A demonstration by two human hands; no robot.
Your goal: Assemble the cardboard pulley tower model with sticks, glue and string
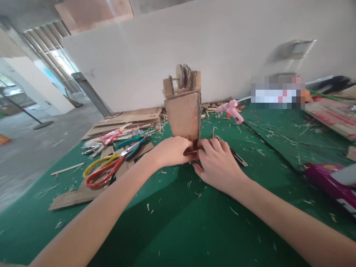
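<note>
A cardboard tower [182, 116] stands upright in front of me, with round cardboard discs [180, 77] on a thin axle at its top. Red string [192, 111] runs from the discs down the front to its base. There, my left hand [175, 151] is closed, thumb and fingers pinched on one end of a thin wooden stick [191, 152]. My right hand [219, 163] has curled fingers at the stick's other end. The fingers partly hide the stick and the string's lower end. Behind my right hand lies a utility knife [239, 158].
Red-and-yellow-handled scissors [102, 174] and teal-handled pliers [136, 146] lie on cardboard scraps at left. Flat cardboard sheets [122, 120] are behind them. A pink glue gun [233, 110] with a black cord rests back right. A purple object [330, 181] sits at the right edge. Wood slivers litter the green tabletop [178, 222].
</note>
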